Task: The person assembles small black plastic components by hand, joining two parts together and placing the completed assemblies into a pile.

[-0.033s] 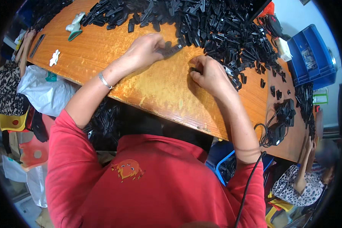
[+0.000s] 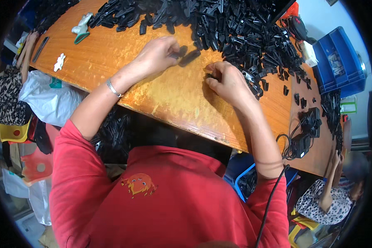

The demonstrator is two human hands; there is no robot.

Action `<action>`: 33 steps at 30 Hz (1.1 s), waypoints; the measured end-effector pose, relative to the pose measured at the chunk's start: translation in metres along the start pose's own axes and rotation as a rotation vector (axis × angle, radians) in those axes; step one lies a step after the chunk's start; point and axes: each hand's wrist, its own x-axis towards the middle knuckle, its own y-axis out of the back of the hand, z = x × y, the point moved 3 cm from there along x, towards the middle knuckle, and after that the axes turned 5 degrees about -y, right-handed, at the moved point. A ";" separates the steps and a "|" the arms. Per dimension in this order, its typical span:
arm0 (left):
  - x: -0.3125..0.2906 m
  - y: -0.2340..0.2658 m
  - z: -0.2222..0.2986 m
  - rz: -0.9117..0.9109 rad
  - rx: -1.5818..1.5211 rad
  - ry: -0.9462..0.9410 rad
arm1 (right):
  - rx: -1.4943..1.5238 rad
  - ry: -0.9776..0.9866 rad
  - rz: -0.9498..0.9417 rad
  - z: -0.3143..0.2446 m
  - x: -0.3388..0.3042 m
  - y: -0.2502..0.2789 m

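Observation:
My left hand point(image 2: 155, 56) is over the wooden table, its thumb and forefinger apart. Just off its fingertips is a long black plastic part point(image 2: 190, 58), smeared by motion, with a gap between it and the hand. A dark patch by the fingertips may be shadow. To the right, my right hand point(image 2: 227, 80) is curled, thumb and fingers closed round a small black plastic part point(image 2: 213, 76), mostly hidden. A large heap of black plastic parts point(image 2: 219, 29) lies beyond both hands, its near edge close to my right fingers.
The worn wooden table point(image 2: 169, 97) ends at my body. A whitish glove point(image 2: 82, 25) and a white cut-out piece point(image 2: 59, 62) lie left. Black adapters with cables point(image 2: 302, 140) and a blue bin point(image 2: 341, 62) are at right. Other people sit at both sides.
The long black part has come away from my left fingertips and is now blurred, slightly lower. My right hand has hardly moved.

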 end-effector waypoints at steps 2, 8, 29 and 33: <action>-0.007 -0.001 -0.001 0.010 -0.064 0.037 | 0.129 0.053 0.008 -0.002 -0.008 -0.006; -0.048 0.003 0.013 -0.022 -0.309 0.155 | 0.443 0.093 0.103 -0.019 -0.040 -0.019; -0.092 0.005 0.012 0.106 -0.068 -0.155 | 0.111 0.211 0.109 -0.045 -0.015 -0.039; -0.086 0.002 0.021 0.106 -0.105 -0.172 | 0.150 0.370 0.115 -0.052 -0.009 -0.049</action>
